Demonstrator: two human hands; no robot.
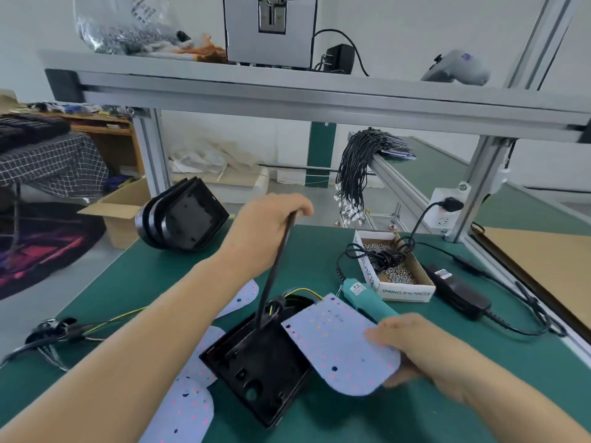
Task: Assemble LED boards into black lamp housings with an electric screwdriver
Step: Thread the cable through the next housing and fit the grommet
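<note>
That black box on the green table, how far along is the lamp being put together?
Early. Done: nothing is screwed down yet. In hand: the left hand pulls the black cable up out of the open housing, and the right hand holds the LED board tilted over its edge. Left: seating the board and fastening it; the screwdriver lies untouched by the box of screws, and more housings wait.

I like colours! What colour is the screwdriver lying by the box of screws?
Teal green, with a white label; the head view shows the screwdriver beside the box.
</note>
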